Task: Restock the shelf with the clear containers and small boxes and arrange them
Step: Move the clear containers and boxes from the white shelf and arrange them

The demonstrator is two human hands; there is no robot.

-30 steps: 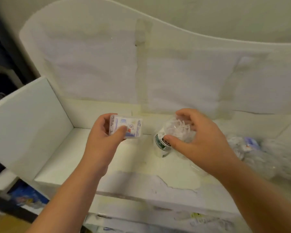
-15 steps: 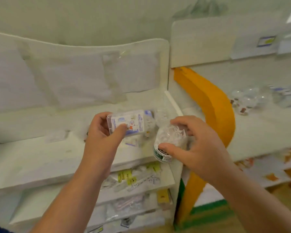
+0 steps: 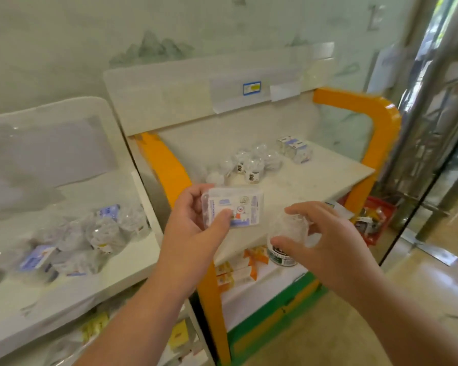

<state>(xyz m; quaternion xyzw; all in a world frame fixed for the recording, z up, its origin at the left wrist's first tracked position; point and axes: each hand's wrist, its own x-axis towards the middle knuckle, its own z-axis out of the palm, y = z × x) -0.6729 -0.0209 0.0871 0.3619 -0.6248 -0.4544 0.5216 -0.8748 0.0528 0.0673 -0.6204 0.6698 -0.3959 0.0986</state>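
- A small box (image 3: 234,211) is pinched in the left hand (image 3: 193,228) at centre frame, thumb across its printed front, fingers curled behind its left end. Its long axis runs left to right, front face turned toward the camera.
- A clear container (image 3: 288,239) with a dark green label band at its base is gripped from above by the right hand (image 3: 328,249), thumb on the near side, fingers curled over the top. It is held upright, just right of and lower than the box; the two are close but not seen to touch.
- The orange-framed shelf (image 3: 315,180) lies directly beyond both hands, toward upper centre. On it, a cluster of clear containers (image 3: 249,165) is set at the back left and a pair of small boxes (image 3: 295,149) at the back right.
- Key relation: bare shelf surface lies straight ahead of the box and above it in the frame; the left hand is judged nearer the cluster, the right hand nearer the shelf's open front right. A forward reach is judged to be all that either hand needs.
- A white shelf (image 3: 132,260) at lower left also holds a loose pile of containers and boxes.
- Against the earlier frames: the view has been swung rightward, so the orange-framed shelf, formerly at the right edge, is now centred. Both grips are unchanged.
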